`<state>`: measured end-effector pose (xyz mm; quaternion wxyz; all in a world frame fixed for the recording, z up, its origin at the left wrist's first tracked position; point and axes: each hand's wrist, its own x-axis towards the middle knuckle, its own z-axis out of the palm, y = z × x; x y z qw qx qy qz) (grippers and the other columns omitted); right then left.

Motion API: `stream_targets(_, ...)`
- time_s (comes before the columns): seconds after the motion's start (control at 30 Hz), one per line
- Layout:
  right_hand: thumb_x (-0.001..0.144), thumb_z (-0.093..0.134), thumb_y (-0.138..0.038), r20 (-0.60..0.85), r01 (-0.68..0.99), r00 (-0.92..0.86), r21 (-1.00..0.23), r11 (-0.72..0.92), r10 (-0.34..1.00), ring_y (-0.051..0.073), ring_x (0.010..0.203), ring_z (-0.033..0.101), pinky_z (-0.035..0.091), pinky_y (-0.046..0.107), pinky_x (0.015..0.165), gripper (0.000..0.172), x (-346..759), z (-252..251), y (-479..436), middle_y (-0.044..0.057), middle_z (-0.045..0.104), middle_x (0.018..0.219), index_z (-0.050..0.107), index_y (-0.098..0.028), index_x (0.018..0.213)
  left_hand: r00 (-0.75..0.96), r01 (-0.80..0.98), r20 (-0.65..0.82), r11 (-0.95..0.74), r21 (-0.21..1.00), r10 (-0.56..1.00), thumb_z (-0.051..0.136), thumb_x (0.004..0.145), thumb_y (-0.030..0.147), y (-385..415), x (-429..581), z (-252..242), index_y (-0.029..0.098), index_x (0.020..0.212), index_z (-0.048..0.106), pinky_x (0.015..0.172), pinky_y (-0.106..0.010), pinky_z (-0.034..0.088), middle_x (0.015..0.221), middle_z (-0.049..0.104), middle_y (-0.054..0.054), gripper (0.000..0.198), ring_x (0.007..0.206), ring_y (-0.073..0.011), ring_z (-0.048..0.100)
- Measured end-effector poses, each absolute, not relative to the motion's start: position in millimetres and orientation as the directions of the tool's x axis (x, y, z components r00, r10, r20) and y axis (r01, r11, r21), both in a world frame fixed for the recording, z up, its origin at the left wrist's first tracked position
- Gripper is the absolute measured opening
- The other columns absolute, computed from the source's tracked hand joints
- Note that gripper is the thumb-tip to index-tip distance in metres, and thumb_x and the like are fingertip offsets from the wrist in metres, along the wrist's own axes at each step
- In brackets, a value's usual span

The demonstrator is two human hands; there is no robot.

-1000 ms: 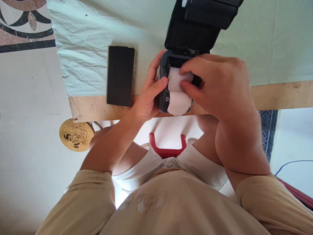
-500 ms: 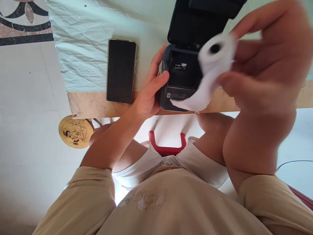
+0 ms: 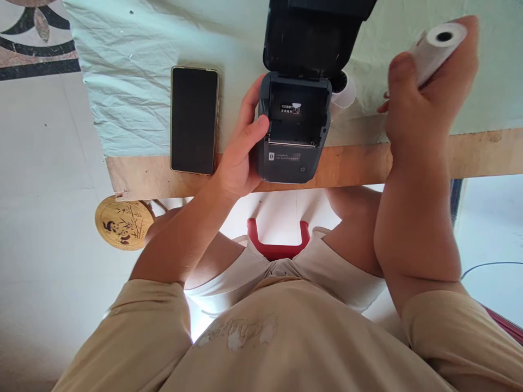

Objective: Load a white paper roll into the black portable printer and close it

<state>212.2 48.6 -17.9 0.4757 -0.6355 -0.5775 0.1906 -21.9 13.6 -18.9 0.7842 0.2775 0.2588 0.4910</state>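
A small dark label printer rests at the table's front edge with its lid raised, and its paper bay shows no roll inside. My left hand grips the printer's left side, thumb over the rim. Off to the right, above the table, my right hand is closed around a white paper roll, whose hollow core faces up. Another white roll with a dark core lies just behind the printer's right side, partly hidden by the lid.
A smartphone with a dark screen lies left of the printer on the pale green cloth. Bare wood runs along the table's front edge. Below are a round wooden stool and a red frame between my legs.
My right hand has carried the paper roll away from over the printer to the right, uncovering the bay and the second roll. The left hand keeps its grip on the printer.
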Motion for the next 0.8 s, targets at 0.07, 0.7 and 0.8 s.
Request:
stream_targets(0.07,0.070,0.061,-0.026,0.349,0.667,0.196,-0.732,0.136,0.916,0.011,0.074,0.037,0.033,0.033,0.075,0.021,214.7,-18.3,48.5,0.000,0.041,0.080,0.044,-0.019,0.080,0.386,-0.619,-0.128,0.359,0.698,0.914,0.046,0.087,0.029,13.7,-22.3,-19.7,0.035,0.114,0.053,0.093,-0.038,0.051,0.115,0.063,0.005,0.029,0.115,-0.0225,0.058)
stream_targets(0.7,0.073,0.041,0.004,0.536,0.712,-0.007,-0.590,0.380,0.844,0.018,0.097,0.061,0.051,0.038,0.084,0.070,197.7,-3.1,28.6,-0.007,0.060,0.098,0.049,-0.050,0.117,0.356,-0.689,-0.148,0.367,0.625,0.922,0.043,0.090,0.026,11.9,-23.5,-13.8,0.028,0.115,0.054,0.089,-0.035,0.050,0.112,0.062,0.000,0.027,0.102,-0.0171,0.061)
stream_targets(0.8,0.068,0.041,0.008,0.374,0.643,-0.106,-0.681,0.351,0.921,0.018,0.114,0.057,0.051,0.040,0.093,0.076,182.2,-9.3,27.7,-0.007,0.059,0.119,0.048,-0.045,0.122,0.341,-0.677,-0.158,0.359,0.643,0.927,0.035,0.091,0.024,12.2,-24.9,-14.6,0.029,0.118,0.054,0.101,-0.038,0.045,0.111,0.062,0.001,0.033,0.113,-0.0183,0.059)
